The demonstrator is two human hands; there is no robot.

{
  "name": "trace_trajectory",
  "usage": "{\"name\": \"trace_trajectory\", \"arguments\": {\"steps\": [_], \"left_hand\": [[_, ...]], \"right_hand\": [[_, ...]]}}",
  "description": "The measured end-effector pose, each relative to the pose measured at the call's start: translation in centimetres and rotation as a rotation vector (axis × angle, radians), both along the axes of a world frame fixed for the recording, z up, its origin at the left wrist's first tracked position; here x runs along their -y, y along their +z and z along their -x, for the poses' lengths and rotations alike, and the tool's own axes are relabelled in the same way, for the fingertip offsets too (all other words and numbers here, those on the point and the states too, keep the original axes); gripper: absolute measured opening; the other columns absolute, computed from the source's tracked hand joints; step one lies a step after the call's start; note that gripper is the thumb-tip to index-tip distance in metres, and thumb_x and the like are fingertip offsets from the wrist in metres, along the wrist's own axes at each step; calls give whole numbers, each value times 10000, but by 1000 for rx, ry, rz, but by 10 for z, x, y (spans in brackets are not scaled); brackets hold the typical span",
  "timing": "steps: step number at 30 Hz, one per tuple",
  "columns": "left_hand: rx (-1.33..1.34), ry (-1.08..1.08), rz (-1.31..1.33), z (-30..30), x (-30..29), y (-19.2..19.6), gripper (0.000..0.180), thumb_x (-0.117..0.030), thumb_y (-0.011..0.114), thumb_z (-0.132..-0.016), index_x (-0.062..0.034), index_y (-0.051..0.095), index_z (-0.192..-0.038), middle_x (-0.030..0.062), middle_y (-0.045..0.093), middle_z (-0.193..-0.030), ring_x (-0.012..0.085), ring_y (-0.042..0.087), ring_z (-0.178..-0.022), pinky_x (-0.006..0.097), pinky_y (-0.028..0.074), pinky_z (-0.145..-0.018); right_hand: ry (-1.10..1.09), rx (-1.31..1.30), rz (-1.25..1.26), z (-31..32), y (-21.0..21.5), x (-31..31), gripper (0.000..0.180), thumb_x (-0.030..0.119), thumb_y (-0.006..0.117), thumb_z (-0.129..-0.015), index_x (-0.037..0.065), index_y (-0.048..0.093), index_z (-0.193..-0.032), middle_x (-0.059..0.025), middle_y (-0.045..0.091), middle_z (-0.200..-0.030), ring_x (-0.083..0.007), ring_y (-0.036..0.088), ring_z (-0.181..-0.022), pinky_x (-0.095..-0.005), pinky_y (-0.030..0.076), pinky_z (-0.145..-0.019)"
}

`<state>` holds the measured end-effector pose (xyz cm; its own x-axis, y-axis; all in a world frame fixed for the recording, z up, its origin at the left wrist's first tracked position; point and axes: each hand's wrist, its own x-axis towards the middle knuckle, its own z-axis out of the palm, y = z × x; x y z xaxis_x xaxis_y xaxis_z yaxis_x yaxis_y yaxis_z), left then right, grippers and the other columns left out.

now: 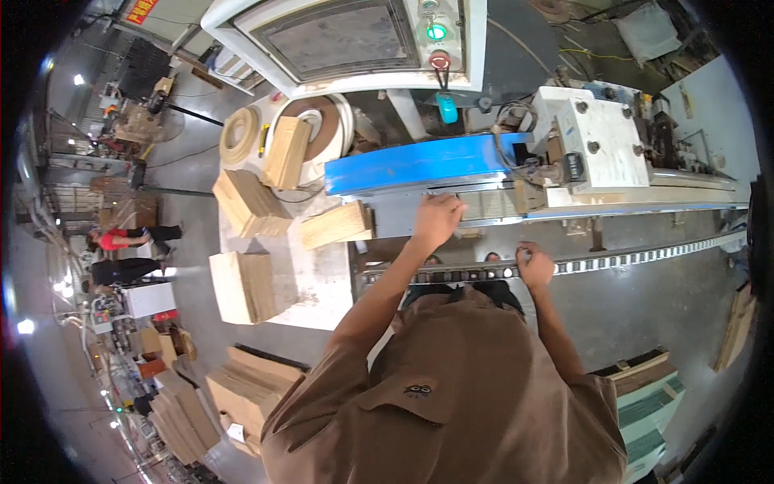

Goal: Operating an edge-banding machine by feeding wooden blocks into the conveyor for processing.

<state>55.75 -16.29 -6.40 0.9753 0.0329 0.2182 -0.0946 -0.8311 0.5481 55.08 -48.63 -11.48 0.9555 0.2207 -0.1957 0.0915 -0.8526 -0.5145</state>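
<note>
My left hand (440, 219) is closed, its fingers curled at the metal bed (395, 224) of a machine, just below a long blue guard (419, 167). Whatever lies under those fingers is hidden. My right hand (535, 264) is also curled, beside a rail of small rollers (629, 260) close to my body; I cannot make out anything in it. Left of my left hand, a small stack of pale wooden strips (334, 226) lies at the edge of a white table (306, 306).
More stacks of wooden pieces (242, 286) and rolls of edge banding (239, 135) sit on the table. A control panel (339, 40) with a lit green button (436, 32) stands ahead. The white machine head (601, 141) is at right. Cardboard (250, 395) lies lower left; two people stand far left.
</note>
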Motion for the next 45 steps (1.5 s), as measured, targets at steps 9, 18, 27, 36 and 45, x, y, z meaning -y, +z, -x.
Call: {"name": "trace_trajectory", "arguments": {"steps": [9,18,27,36,45], "left_hand": [[-402,405,-492,152,-216,49,954,-529,923,-699,-90,557,-1464,182,594,-1408,364,533,-1333,539,385,-1121],[-485,220,-423,169,-282,18,982,-335,952,-623,-110,549,-1489,177,664,-1347,355,566,-1315,476,426,-1148],[-48,28,-304,104,-165,32,948,-221,949,-582,-21,558,-1422,251,569,-1338,471,528,-1267,560,439,-1098],[-106,-109,-288,25,-51,-29,1048,-464,939,-612,-95,522,-1499,239,528,-1375,471,497,-1301,592,394,-1126],[-69,-183,-509,17,-43,-55,766,-667,540,-978,-187,502,-1574,192,505,-1517,439,454,-1374,592,314,-1154]], "right_hand": [[-51,148,77,-2,11,-13,186,311,683,-923,166,781,-987,-91,782,-1042,-365,734,-927,-469,573,-828],[-1,-27,-57,-1,10,-3,292,295,746,-871,120,766,-1104,-146,764,-1138,-395,710,-1052,-488,560,-956],[-74,-79,9,-2,-2,-14,317,404,652,-859,176,781,-1037,-119,759,-1028,-352,728,-990,-484,597,-834],[-84,7,87,2,2,-3,322,433,650,-886,167,755,-1034,-153,756,-918,-385,735,-863,-516,588,-741],[-137,-73,16,-3,6,-14,288,377,667,-894,169,758,-1072,-143,766,-984,-384,730,-941,-500,581,-817]]}}
